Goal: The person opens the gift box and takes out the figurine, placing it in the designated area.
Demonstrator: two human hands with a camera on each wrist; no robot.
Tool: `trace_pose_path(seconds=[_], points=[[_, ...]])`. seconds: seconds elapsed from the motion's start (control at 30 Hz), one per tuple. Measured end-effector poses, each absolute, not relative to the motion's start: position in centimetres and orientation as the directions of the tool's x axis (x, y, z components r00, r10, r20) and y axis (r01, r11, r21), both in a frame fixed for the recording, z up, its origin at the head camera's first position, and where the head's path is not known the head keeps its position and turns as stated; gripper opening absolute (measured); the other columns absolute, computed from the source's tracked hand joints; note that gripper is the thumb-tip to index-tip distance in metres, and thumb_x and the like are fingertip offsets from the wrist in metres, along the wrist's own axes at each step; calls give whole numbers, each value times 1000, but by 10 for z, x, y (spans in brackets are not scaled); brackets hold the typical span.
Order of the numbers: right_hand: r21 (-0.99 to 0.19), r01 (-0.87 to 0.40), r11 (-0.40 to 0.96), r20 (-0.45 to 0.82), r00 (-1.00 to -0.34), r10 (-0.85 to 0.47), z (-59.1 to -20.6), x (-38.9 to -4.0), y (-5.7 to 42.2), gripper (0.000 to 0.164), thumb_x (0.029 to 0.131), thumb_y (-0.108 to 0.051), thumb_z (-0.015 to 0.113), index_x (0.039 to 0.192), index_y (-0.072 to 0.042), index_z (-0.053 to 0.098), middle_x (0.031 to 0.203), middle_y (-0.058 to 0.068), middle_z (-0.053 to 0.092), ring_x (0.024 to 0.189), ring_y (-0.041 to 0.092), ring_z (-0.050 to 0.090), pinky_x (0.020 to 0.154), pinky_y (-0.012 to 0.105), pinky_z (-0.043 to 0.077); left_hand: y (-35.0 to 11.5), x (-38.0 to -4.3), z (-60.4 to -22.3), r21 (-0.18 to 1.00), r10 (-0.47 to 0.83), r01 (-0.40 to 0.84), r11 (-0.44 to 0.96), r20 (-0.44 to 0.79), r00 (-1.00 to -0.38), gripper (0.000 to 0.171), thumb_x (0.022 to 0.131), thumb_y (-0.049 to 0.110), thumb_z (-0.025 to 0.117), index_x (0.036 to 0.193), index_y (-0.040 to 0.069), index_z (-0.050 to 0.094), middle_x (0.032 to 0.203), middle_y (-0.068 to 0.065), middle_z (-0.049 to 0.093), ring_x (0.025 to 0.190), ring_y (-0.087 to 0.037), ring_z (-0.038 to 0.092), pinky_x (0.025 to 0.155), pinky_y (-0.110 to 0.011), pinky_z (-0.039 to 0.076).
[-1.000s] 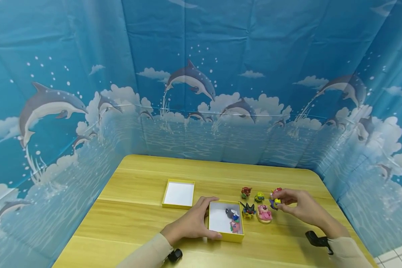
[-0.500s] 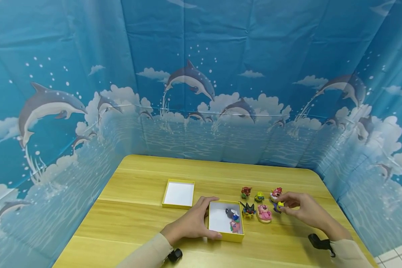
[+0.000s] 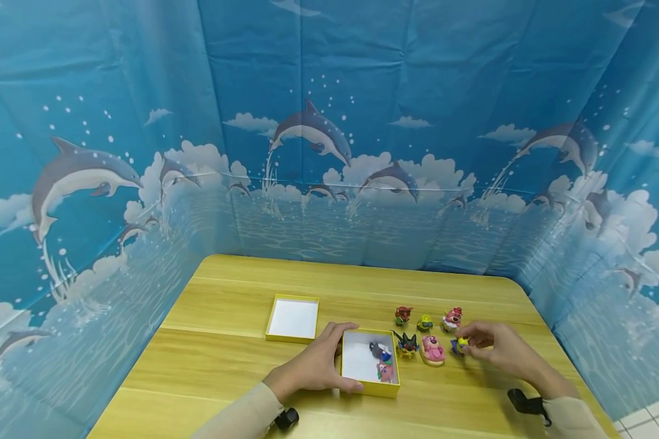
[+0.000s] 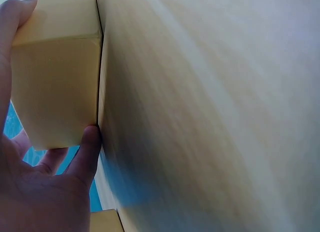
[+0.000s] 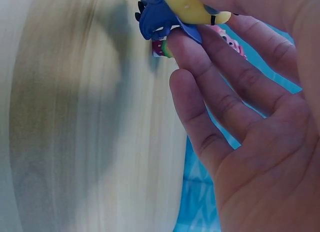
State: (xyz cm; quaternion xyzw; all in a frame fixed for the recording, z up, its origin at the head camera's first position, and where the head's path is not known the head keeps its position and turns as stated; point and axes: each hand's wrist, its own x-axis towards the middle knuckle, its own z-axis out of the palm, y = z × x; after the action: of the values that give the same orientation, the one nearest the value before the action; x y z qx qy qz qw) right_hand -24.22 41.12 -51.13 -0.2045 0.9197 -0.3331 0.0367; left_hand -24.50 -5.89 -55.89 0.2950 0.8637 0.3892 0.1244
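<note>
My left hand [image 3: 321, 364] grips the yellow box [image 3: 381, 390] from its left, thumb at the near side and fingers round the far side. Inside the box's white interior lie a grey-and-blue figurine [image 3: 381, 351] and a pink one. My right hand [image 3: 500, 349] pinches a small yellow-and-blue figurine [image 3: 459, 346] low over the table; the right wrist view shows its blue body and yellow part between thumb and fingers. Just left of it is a pink bear figurine [image 3: 432, 350], with a black-eared figurine [image 3: 408, 344] beside the box.
Behind these stand a red-brown figurine [image 3: 403, 315], a yellow-green one and a pink-and-white figurine with a red top [image 3: 452, 319]. A shallow yellow lid [image 3: 293, 317], white inside, lies behind the left hand. A blue dolphin-print curtain [image 3: 329, 225] surrounds the table.
My right hand has moved slightly right and nearer with the yellow-and-blue figurine, away from the pink-and-white figurine, which now shows fully. The left hand and box have stayed put.
</note>
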Motion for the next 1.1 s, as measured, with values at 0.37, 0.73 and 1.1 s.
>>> trace_pose_path(seconds=[0.37, 0.73, 1.1], points=[[-647, -302, 700, -7, -916, -401, -518, -243, 415, 29, 107, -12, 85, 134, -2, 81, 122, 8, 85, 95, 1, 75, 84, 26, 67, -58, -247, -561, 752, 606, 406, 519, 12, -796, 123, 88, 66, 99, 184, 33, 29, 165, -1, 49, 137, -11, 60, 122, -42, 57], [-649, -317, 691, -16, -903, -429, -519, -243, 417, 28, 108, -12, 85, 134, -4, 81, 127, 13, 85, 101, 4, 79, 88, 25, 68, -59, -246, -559, 755, 607, 402, 518, 7, -795, 122, 89, 67, 98, 184, 34, 28, 167, -1, 48, 143, -14, 60, 125, -46, 57], [-631, -333, 701, -23, -895, -446, -517, -241, 416, 33, 108, -17, 85, 138, -4, 80, 134, 16, 84, 106, 6, 79, 91, 27, 68, -60, -245, -559, 762, 607, 395, 513, 4, -794, 121, 90, 66, 98, 184, 34, 29, 166, -2, 49, 142, -15, 61, 123, -45, 57]])
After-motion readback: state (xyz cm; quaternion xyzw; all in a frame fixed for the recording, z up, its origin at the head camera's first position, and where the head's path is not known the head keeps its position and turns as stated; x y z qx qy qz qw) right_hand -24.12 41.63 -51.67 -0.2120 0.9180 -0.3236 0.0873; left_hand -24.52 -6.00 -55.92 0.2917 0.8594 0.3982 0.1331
